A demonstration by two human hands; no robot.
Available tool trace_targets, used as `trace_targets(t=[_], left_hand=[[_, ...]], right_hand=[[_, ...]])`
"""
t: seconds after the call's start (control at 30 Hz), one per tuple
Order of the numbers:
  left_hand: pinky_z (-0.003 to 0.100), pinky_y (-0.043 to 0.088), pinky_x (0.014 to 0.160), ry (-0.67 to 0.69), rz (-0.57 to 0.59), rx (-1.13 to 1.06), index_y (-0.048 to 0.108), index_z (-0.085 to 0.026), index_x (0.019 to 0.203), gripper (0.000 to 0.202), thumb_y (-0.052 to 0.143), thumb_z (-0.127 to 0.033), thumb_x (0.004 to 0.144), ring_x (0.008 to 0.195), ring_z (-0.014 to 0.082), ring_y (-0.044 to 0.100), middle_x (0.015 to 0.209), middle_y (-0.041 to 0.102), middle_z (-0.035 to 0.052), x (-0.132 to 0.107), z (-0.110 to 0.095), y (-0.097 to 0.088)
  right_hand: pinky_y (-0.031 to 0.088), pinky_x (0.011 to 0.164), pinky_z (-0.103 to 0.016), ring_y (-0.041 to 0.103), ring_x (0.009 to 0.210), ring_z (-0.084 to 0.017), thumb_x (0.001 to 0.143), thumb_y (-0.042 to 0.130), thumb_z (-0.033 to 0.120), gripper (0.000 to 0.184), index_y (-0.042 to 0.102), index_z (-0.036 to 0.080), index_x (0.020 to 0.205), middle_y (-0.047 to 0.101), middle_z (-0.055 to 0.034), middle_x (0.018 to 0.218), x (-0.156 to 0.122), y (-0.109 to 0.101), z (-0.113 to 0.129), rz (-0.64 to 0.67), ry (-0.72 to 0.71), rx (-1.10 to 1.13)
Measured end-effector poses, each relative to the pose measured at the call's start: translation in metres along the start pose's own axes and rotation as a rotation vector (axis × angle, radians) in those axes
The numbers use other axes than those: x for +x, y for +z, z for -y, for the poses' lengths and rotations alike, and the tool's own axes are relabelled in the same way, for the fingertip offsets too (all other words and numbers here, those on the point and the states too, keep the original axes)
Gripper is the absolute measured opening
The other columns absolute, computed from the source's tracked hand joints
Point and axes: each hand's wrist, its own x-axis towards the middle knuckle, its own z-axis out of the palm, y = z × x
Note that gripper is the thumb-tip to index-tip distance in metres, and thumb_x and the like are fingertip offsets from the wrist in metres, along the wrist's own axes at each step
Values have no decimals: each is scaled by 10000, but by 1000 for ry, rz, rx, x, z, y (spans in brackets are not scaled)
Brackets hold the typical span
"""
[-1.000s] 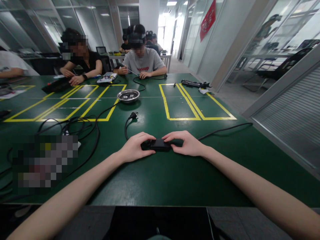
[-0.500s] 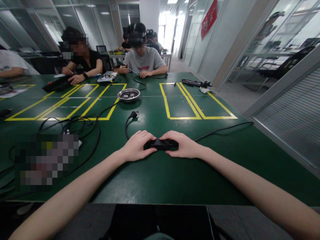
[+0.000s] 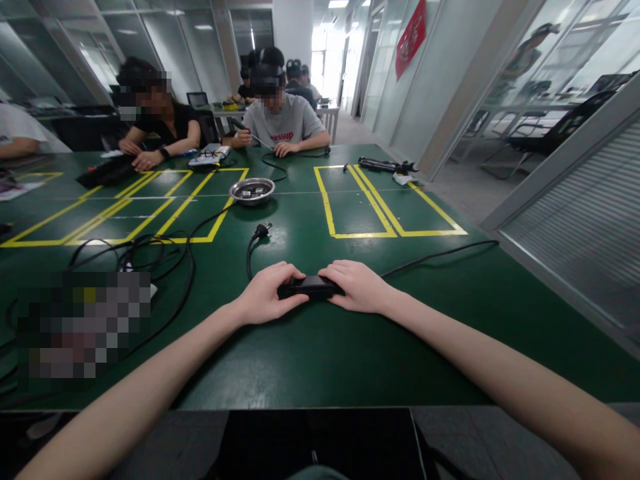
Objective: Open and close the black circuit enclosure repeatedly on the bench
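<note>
A black power adapter [image 3: 314, 287] lies on the green table in front of me. My left hand [image 3: 271, 293] grips its left end, thumb on the near side and fingers over the far side. From the opposite end, my right hand [image 3: 357, 288] holds it in the same way. Behind my left hand a short black cord curls up to a plug [image 3: 263, 230] lying on the table. A thin black cable [image 3: 440, 255] runs from behind my right hand toward the table's right edge.
A metal dish [image 3: 252, 191] with small metal parts stands beyond the plug. Tangled black cables [image 3: 187, 287] and a blurred-out object [image 3: 85, 327] lie to the left. Yellow tape rectangles [image 3: 365, 235] mark the table. Across it sit a person in grey [image 3: 283, 120] with a tool and another in black.
The whole view has shifted slightly left. Both hands stay on the adapter; the gap between their fingertips is a little wider, showing more of its top.
</note>
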Motion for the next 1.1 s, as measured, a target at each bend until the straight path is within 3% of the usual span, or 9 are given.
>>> trace_targets(t=[0.17,0.33,0.5,0.67,0.73,0.97,1.1], left_hand=[[334,515,778,20,13,35,652,-196,1094,327,714,-440,886,842,209,653,962,707,47,1,1,1],[373,486,863,139,71,221,666,-211,1260,372,636,-449,975,931,242,673,1039,750,83,4,2,3],[385,467,880,175,95,338,682,-188,1256,388,575,-467,1009,946,252,656,1041,754,103,4,0,3],[399,467,893,197,70,408,642,-171,1320,454,519,-499,1030,955,261,666,1040,751,120,4,-3,4],[401,467,898,210,72,431,638,-169,1320,461,503,-508,1039,956,260,673,1044,755,121,4,-3,5],[406,473,882,173,42,355,671,-164,1228,457,574,-547,999,953,270,674,1055,758,117,5,-4,5],[335,476,757,-7,38,179,703,-179,934,430,531,-565,1009,824,223,650,889,720,64,7,-6,6]], right_hand=[[516,805,-387,667,894,-266,926,628,254,247,662,132,1139,723,-140,971,1,-4,4,46,-5,-60],[501,773,-359,667,835,-245,962,626,344,230,692,151,1069,720,-107,896,1,-5,7,48,13,-34],[489,774,-363,670,879,-252,984,611,444,396,669,145,1237,737,-123,1004,2,-4,9,-29,-49,-65],[459,728,-356,652,805,-236,1012,571,471,344,709,162,1069,750,-102,906,1,-6,11,-19,-50,-133],[463,736,-358,659,816,-238,1011,569,486,371,705,154,1105,752,-106,921,1,-5,11,-25,-51,-141],[503,770,-379,675,871,-257,1027,555,412,394,663,121,1269,750,-134,1010,-1,-2,6,-57,-100,-115],[522,842,-389,662,991,-265,1077,416,319,425,586,119,1412,720,-169,1181,-3,-1,6,-74,-207,-214]])
